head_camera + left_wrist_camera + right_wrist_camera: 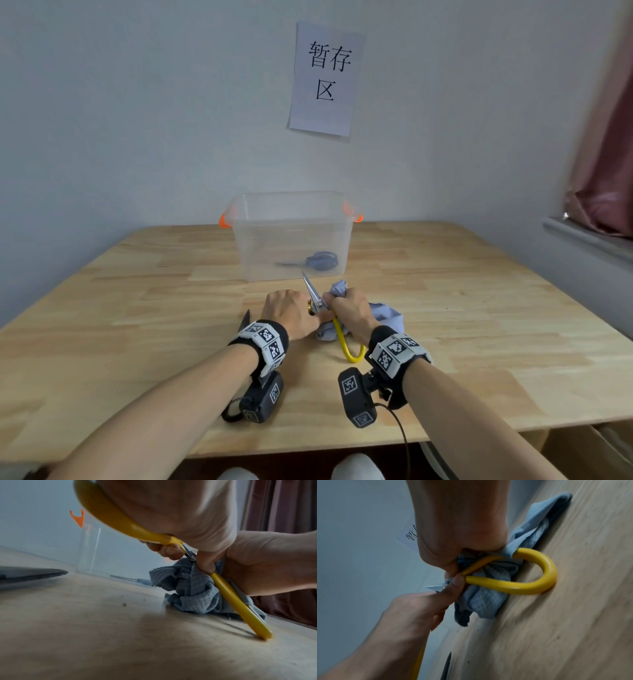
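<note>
The yellow-handled scissors [317,300] stand tilted at centre frame on the bench [479,308]. Their long axis runs from one handle loop touching the wood at lower right up to a bare blade aimed at the clear bin [291,236] above. The blue cloth [387,317] bunches just right of them. Both hands meet at the pivot. The left hand [287,313] grips from the left, while the right hand [349,311] clenches cloth against them, so the wipe likely runs up-frame along the blade.
</note>
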Motion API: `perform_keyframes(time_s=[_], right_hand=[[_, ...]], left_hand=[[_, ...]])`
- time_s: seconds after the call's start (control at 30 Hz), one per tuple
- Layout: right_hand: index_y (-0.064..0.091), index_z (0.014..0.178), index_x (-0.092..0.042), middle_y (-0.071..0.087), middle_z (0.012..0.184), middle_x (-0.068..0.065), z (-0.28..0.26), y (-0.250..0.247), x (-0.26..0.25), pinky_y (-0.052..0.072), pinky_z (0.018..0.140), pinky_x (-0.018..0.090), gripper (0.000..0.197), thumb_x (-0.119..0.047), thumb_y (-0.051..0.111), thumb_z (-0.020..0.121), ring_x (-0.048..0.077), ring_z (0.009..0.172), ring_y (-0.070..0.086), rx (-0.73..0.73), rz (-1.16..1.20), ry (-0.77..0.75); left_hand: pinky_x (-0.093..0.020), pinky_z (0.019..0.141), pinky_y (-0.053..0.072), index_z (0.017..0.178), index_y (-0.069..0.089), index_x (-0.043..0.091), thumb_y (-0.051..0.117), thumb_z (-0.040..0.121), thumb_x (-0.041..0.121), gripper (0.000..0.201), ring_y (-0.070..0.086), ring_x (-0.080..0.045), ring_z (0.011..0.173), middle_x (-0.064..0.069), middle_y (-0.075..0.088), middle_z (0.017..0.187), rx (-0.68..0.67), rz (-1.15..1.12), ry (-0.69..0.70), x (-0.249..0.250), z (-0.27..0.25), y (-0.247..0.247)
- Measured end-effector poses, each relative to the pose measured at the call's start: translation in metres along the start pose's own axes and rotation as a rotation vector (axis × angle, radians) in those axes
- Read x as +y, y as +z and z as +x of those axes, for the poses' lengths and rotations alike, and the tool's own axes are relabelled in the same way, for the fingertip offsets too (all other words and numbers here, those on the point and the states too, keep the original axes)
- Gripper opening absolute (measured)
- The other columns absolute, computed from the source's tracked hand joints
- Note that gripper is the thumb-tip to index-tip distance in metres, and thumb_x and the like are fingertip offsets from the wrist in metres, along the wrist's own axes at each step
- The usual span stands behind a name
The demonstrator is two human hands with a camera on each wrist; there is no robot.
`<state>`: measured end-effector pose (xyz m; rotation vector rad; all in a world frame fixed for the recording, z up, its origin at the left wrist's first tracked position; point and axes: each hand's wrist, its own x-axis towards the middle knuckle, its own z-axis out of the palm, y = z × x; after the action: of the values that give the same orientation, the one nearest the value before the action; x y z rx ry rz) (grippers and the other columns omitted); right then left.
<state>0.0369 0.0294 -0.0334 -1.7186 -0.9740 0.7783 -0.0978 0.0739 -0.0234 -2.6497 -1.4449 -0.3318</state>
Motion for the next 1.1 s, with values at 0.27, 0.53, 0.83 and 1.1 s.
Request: perform_keyframes(time_s=[0.27,0.53,0.83,1.1], right_hand=[[0.054,0.074,-0.014,0.063,0.084,0.013,0.0019,0.0019,-0.0064,0.055,0.069,0.038,0.023,-0.017,0.055,0.096,0.029,0.081,0.063,0.129,0.110,0.020],[0.066,0.083,-0.005,0.067,0.081,0.015,0.0023,-0.0065,-0.0038,0.057,0.073,0.042,0.020,-0.024,0.065,0.090,0.030,0.079,0.068,-0.044,0.060,0.076],[0.066,0.087,-0.005,0.068,0.087,0.016,0.0043,0.0018,-0.0040,0.059,0.074,0.044,0.018,-0.020,0.057,0.092,0.034,0.089,0.069,0.096,0.106,0.061],[0.067,0.091,-0.001,0.067,0.087,0.019,0.0068,-0.0027,-0.0065,0.059,0.064,0.048,0.020,-0.017,0.056,0.093,0.038,0.086,0.069,0.105,0.107,0.064]], left_hand=[[-0.030,0.067,0.037,0.090,0.069,0.024,0.047,0.081,0.079,0.060,0.063,-0.023,0.084,0.001,0.070,0.087,-0.020,-0.055,-0.049,0.0008,-0.0023,-0.0020],[-0.030,0.072,0.042,0.096,0.070,0.026,0.049,0.084,0.074,0.054,0.065,-0.023,0.090,0.000,0.072,0.095,-0.011,-0.025,-0.033,0.0026,0.0038,0.0012],[-0.030,0.069,0.037,0.094,0.070,0.024,0.046,0.084,0.076,0.058,0.065,-0.024,0.089,0.000,0.071,0.090,0.008,-0.015,-0.030,0.0039,0.0001,0.0012],[-0.029,0.070,0.036,0.096,0.071,0.027,0.049,0.084,0.075,0.054,0.064,-0.022,0.091,0.001,0.071,0.093,-0.016,-0.057,-0.026,-0.0010,-0.0048,-0.0018]])
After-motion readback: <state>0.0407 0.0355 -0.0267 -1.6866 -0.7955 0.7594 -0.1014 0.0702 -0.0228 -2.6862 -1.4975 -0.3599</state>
